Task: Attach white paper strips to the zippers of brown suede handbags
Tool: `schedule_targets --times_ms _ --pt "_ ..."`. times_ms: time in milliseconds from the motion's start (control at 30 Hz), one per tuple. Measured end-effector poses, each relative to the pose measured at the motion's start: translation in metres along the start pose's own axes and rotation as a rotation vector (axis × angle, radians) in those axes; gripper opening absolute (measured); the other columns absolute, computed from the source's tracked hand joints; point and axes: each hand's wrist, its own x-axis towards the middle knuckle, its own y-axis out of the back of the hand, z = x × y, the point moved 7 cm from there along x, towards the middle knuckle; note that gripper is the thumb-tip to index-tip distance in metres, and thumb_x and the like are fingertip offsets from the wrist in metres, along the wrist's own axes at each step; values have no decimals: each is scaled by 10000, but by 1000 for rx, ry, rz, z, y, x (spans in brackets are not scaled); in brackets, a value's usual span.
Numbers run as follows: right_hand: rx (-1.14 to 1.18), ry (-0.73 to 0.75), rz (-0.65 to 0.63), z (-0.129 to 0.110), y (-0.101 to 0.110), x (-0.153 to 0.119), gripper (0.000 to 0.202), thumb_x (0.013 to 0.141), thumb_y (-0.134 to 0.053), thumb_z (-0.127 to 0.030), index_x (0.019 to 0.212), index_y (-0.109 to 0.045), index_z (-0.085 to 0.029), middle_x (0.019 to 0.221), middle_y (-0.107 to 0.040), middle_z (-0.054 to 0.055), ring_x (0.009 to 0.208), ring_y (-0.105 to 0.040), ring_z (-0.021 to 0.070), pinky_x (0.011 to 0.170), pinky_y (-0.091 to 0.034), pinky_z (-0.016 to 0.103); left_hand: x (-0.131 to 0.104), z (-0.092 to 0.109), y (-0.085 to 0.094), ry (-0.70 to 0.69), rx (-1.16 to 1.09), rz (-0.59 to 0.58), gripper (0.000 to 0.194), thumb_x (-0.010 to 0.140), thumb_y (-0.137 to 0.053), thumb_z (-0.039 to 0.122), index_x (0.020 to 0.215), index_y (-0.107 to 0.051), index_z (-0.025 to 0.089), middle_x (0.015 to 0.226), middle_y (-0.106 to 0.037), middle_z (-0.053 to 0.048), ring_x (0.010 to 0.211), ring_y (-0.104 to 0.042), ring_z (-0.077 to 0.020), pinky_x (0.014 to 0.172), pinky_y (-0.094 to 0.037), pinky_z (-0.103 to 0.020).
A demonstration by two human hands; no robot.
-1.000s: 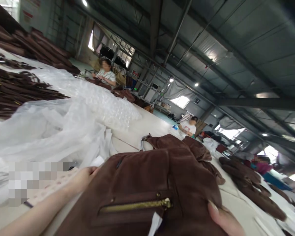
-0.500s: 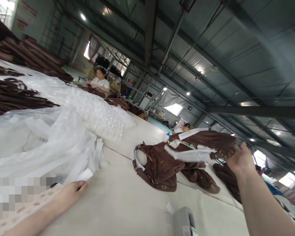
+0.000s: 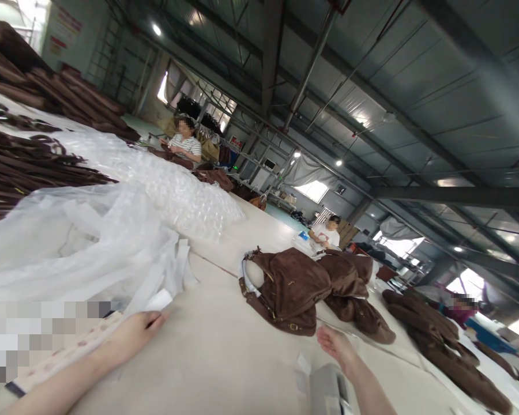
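Observation:
My left hand [image 3: 140, 334] rests low on the pale tabletop at the left, its fingers curled together beside a small white paper piece [image 3: 160, 301]. Whether anything is between the fingers is hidden. My right hand [image 3: 334, 344] hovers near the front of a brown suede-like handbag [image 3: 296, 282], fingers stretched out and nothing in them. This bag lies on its side with its white-wrapped strap loop to the left. Right behind it more brown bags [image 3: 346, 274] lie heaped. Under my right wrist sits a grey boxy device [image 3: 328, 389], cut off by the frame's lower edge.
Clear bubbly plastic packaging [image 3: 164, 184] and thin white sheets [image 3: 95, 242] cover the left side. Brown straps [image 3: 30, 173] lie bundled at far left, and more brown bags [image 3: 441, 334] at right. Seated people [image 3: 184, 144] work farther back.
My right hand has let go of the brown bag it held up by its strap, and has come down and left toward the nearest bag. My left hand has barely moved.

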Motion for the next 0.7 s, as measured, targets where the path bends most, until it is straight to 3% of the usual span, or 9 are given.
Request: schedule_targets --times_ms 100,200,400,533,633,700 --pt "12 -46 -43 16 -25 13 556 448 -831 -529 764 -666 -101 882 -700 189 926 -670 319 874 -491 406 -1 5 -6 -86 44 -82 365 781 -459 494 578 -505 194 531 -513 1 573 -501 -182 580 -321 -264" --pt "68 -70 -46 28 -54 28 574 479 -816 -553 820 -634 -128 870 -688 156 880 -681 306 832 -521 412 -1 6 -6 -70 80 -59 371 798 -442 483 562 -470 198 515 -480 -2 549 -475 -177 565 -297 -272" --pt "319 18 -6 30 -103 53 380 566 -791 -424 794 -545 -245 817 -625 17 829 -670 217 701 -587 316 -4 13 -8 -56 139 -66 363 840 -406 424 563 -457 194 520 -446 3 538 -459 -159 557 -263 -276" --pt "474 79 -8 -1 -121 58 294 642 -754 -328 734 -485 -254 680 -565 -55 571 -592 119 524 -565 238 -8 19 -6 -89 160 -62 366 842 -410 409 544 -422 198 504 -392 14 506 -406 -145 539 -238 -285" --pt "548 109 -41 -45 -130 56 379 645 -771 -278 653 -394 -233 534 -435 -108 365 -385 47 327 -400 152 -11 22 -5 -109 181 -64 373 834 -420 408 524 -395 203 482 -348 20 484 -359 -138 532 -224 -297" --pt "605 146 -84 -82 -129 50 407 683 -744 -274 626 -345 -224 484 -351 -130 324 -287 28 291 -306 131 -11 21 -6 -109 161 -84 366 823 -434 403 520 -385 204 483 -350 20 486 -364 -135 532 -233 -296"
